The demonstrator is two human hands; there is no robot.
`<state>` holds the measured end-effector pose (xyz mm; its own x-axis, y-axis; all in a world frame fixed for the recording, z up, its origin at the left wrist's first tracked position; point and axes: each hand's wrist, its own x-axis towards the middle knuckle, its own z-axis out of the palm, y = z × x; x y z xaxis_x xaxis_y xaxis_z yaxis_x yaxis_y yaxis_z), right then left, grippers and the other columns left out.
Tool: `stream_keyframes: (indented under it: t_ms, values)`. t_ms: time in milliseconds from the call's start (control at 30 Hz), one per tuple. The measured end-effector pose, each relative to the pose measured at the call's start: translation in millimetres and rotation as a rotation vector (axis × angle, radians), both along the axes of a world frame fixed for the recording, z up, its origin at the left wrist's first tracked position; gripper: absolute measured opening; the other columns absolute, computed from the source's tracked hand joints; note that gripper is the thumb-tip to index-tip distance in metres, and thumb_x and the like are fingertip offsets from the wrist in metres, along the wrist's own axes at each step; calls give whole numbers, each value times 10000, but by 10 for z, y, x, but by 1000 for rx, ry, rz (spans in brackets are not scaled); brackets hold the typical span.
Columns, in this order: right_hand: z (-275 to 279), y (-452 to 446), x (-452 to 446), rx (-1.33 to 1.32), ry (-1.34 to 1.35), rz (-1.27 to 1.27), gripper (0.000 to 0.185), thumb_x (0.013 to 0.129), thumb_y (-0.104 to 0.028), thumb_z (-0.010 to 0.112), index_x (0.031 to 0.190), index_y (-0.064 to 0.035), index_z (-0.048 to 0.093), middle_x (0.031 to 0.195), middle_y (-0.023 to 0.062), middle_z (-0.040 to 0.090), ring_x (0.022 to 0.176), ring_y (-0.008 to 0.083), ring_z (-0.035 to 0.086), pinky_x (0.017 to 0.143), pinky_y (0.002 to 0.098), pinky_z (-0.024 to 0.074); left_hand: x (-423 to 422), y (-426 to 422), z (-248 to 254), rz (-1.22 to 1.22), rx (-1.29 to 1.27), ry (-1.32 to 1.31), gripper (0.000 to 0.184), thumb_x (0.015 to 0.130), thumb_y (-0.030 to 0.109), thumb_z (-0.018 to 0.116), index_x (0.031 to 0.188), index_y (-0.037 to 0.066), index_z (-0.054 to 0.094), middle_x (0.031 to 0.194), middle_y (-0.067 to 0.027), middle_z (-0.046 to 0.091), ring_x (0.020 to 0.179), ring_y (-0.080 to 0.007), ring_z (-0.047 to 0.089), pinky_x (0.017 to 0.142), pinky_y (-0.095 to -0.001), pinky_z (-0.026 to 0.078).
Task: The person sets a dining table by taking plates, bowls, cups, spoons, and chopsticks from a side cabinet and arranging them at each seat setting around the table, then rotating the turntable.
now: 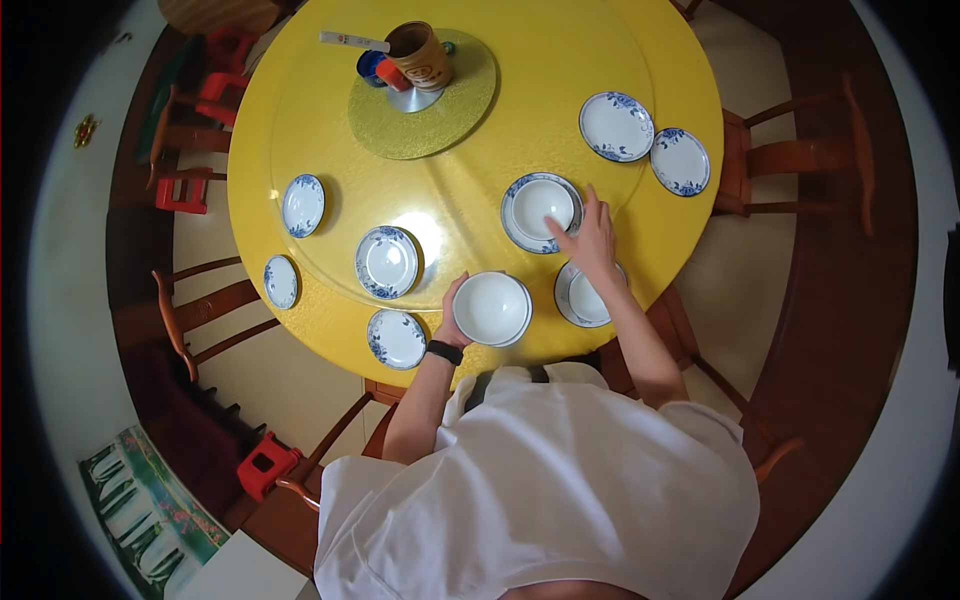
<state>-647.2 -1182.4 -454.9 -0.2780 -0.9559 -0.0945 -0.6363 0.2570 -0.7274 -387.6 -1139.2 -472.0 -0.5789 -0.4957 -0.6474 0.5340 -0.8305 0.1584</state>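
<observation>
My left hand is wrapped round the side of white bowls, stacked one in another, near the table's front edge. My right hand is spread apart over a white bowl that sits on a blue-flowered plate. Its thumb reaches over the bowl's rim, while the fingers extend past the plate's right side; whether they touch the bowl I cannot tell. Under my right forearm, partly hidden, lies another plate with a bowl on it.
Blue-flowered plates stand round the yellow table: two at the right, a larger plate and a smaller one, and several at the left. A round turntable carries a brown container. Wooden chairs surround the table.
</observation>
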Motion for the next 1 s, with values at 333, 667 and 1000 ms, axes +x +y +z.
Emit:
stream_keyframes:
  t_ms: [333,667,1000]
  values:
    - [769,225,298,-174,89,755,1037,544,-377,788,1406,-122,273,1360,278,259,1243,444,289,1005,529,276,-650,-582,177,-131,-73,-55,509,899,484,426,1219,95,500,1144,-120,589,1026,-274,588,873,-404,493]
    - [892,-315,-142,-168,-14,576,973,545,-345,782,1357,-49,334,1327,230,316,1199,422,332,1011,475,307,-994,-959,183,-127,-95,-27,463,942,408,402,1224,51,488,1136,-137,591,991,-254,611,841,-367,523]
    - [-1,-1587,-1172,53,468,31,995,573,-439,759,1376,-42,326,1316,230,335,1202,404,328,1022,465,300,-523,-518,99,-225,-141,-100,442,920,274,449,1288,29,446,1200,-142,560,1024,-254,604,880,-378,507]
